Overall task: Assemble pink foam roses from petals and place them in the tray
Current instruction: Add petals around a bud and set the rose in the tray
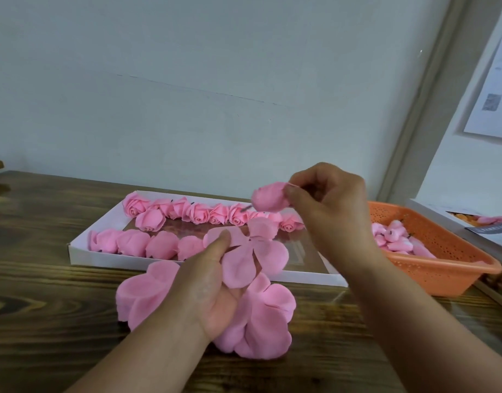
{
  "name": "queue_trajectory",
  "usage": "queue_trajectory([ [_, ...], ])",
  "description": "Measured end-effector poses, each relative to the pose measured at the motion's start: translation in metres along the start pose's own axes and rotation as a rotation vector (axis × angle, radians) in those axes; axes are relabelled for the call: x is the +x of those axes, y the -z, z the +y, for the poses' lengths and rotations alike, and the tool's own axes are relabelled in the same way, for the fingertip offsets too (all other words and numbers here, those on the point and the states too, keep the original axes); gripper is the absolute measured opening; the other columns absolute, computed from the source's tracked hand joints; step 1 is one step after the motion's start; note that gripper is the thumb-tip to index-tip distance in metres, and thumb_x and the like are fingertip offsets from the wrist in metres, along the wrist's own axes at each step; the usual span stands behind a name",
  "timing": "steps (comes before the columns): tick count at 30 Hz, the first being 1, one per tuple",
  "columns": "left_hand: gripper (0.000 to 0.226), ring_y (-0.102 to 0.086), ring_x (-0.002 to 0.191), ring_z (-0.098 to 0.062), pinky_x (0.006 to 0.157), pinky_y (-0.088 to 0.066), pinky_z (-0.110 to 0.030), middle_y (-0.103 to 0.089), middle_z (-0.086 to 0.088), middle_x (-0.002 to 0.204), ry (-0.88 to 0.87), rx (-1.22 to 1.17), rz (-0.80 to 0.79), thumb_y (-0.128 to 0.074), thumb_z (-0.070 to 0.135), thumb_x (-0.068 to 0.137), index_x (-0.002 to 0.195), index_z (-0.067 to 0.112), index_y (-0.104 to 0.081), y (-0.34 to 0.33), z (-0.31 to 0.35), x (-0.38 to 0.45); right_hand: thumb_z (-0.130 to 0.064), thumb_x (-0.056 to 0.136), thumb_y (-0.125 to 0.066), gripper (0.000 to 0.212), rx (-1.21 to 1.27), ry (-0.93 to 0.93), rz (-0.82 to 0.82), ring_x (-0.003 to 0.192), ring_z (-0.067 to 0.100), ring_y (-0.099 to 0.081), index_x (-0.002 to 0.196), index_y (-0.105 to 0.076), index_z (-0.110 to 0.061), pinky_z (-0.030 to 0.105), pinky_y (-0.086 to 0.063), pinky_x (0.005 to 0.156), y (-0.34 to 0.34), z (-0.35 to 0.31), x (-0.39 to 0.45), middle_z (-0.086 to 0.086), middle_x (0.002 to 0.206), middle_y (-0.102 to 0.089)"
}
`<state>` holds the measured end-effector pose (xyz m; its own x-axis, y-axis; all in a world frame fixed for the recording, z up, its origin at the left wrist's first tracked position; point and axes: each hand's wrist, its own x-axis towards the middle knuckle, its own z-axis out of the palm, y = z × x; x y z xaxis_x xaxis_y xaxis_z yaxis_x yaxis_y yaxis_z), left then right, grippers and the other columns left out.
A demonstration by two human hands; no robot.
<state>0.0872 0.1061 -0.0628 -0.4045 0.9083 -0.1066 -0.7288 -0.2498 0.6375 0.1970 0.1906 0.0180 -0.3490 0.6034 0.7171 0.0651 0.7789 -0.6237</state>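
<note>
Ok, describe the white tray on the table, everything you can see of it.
The white tray is a shallow rectangular box with low walls that look like cardboard, lying flat on the wooden table. Its floor shows a dark, glossy printed panel. Finished pink roses fill the far row; more roses line part of the near row. An orange basket sits to its right. Neither hand touches it.
</note>
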Motion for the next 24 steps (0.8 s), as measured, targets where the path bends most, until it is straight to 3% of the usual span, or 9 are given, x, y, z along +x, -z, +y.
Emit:
queue_trajectory([
  [3, 0.031, -0.07, 0.098, -0.026, 0.082, -0.056, -0.038, -0.072, -0.016, 0.108, -0.004, 0.013, -0.014, -0.045, 0.026, 0.099, 0.122, 0.009, -0.059, -0.002, 0.002, -0.002, 0.003, 0.079, -0.065, 0.023, -0.096, 0.092, -0.092, 0.06, 0.009, -0.058, 0.067, -0.062, -0.016, 0.018, -0.044, 0.053, 0.017, 0.001, -0.013, -0.003, 0.066, -0.064],
  [6, 0.036, -0.064, 0.112, -0.031, 0.099, -0.045, -0.046, -0.067, -0.019, 0.117, 0.026, -0.009, -0.074, -0.042, 0.027, 0.1, 0.126, 0.008, -0.057, -0.005, 0.001, -0.004, 0.005, 0.078, -0.065, 0.018, -0.233, 0.195, -0.146, 0.073, 0.009, -0.055, 0.071, -0.064, -0.012, 0.018, -0.043, 0.061, 0.025, 0.003, -0.021, -0.003, 0.072, -0.063],
  [8, 0.039, -0.063, 0.113, -0.033, 0.099, -0.047, -0.047, -0.066, -0.02, 0.119, 0.042, -0.072, -0.097, -0.04, 0.029, 0.101, 0.129, 0.007, -0.054, -0.006, 0.002, -0.005, 0.006, 0.078, -0.065, 0.016, -0.256, 0.212, -0.156, 0.073, 0.01, -0.054, 0.072, -0.064, -0.009, 0.019, -0.042, 0.061, 0.029, 0.005, -0.023, -0.002, 0.072, -0.063],
  [12, 0.046, -0.063, 0.112, -0.035, 0.082, -0.053, -0.052, -0.063, -0.023, 0.123, 0.091, -0.357, -0.134, -0.032, 0.03, 0.103, 0.133, 0.0, -0.05, -0.002, 0.005, -0.004, 0.004, 0.079, -0.065, 0.016, -0.217, 0.165, -0.089, 0.072, 0.01, -0.055, 0.073, -0.065, -0.011, 0.018, -0.043, 0.061, 0.033, 0.005, -0.02, 0.0, 0.075, -0.065],
  [16, 0.048, -0.054, 0.122, -0.038, 0.097, -0.042, -0.054, -0.064, -0.024, 0.121, 0.205, -0.467, -0.177, -0.032, 0.031, 0.103, 0.134, -0.003, -0.048, 0.002, 0.004, -0.002, 0.003, 0.079, -0.065, 0.019, -0.182, 0.127, -0.071, 0.073, 0.008, -0.057, 0.074, -0.065, -0.016, 0.015, -0.045, 0.059, 0.032, 0.006, -0.019, -0.003, 0.077, -0.066],
  [19, 0.046, -0.055, 0.12, -0.037, 0.103, -0.038, -0.05, -0.071, -0.023, 0.105, 0.222, -0.489, -0.157, -0.032, 0.026, 0.104, 0.134, -0.004, -0.047, 0.004, 0.003, -0.001, 0.004, 0.079, -0.066, 0.02, -0.176, 0.118, -0.07, 0.071, 0.01, -0.058, 0.074, -0.065, -0.015, 0.017, -0.046, 0.057, 0.03, 0.007, -0.019, -0.002, 0.076, -0.066],
  [20, 0.044, -0.059, 0.114, -0.037, 0.1, -0.044, -0.048, -0.071, -0.023, 0.099, 0.222, -0.492, -0.159, -0.032, 0.023, 0.104, 0.134, -0.006, -0.047, 0.004, 0.003, 0.0, 0.005, 0.079, -0.065, 0.022, -0.162, 0.12, -0.065, 0.071, 0.008, -0.058, 0.073, -0.064, -0.016, 0.014, -0.045, 0.055, 0.03, 0.007, -0.018, -0.003, 0.076, -0.066],
  [22, 0.041, -0.071, 0.086, -0.038, 0.08, -0.055, -0.047, -0.07, -0.025, 0.09, 0.242, -0.546, -0.163, -0.033, 0.016, 0.104, 0.134, -0.008, -0.046, 0.005, 0.002, 0.0, 0.005, 0.079, -0.065, 0.028, -0.137, 0.112, -0.061, 0.07, 0.006, -0.058, 0.07, -0.062, -0.021, 0.01, -0.044, 0.054, 0.028, 0.007, -0.016, -0.006, 0.075, -0.066],
  [24, 0.04, -0.072, 0.073, -0.037, 0.066, -0.057, -0.051, -0.07, -0.025, 0.091, 0.256, -0.533, -0.15, -0.037, 0.016, 0.102, 0.133, -0.007, -0.049, 0.006, 0.001, 0.001, 0.004, 0.079, -0.065, 0.03, -0.137, 0.104, -0.061, 0.067, 0.009, -0.058, 0.068, -0.061, -0.024, 0.017, -0.045, 0.053, 0.025, 0.009, -0.015, -0.006, 0.073, -0.066],
])
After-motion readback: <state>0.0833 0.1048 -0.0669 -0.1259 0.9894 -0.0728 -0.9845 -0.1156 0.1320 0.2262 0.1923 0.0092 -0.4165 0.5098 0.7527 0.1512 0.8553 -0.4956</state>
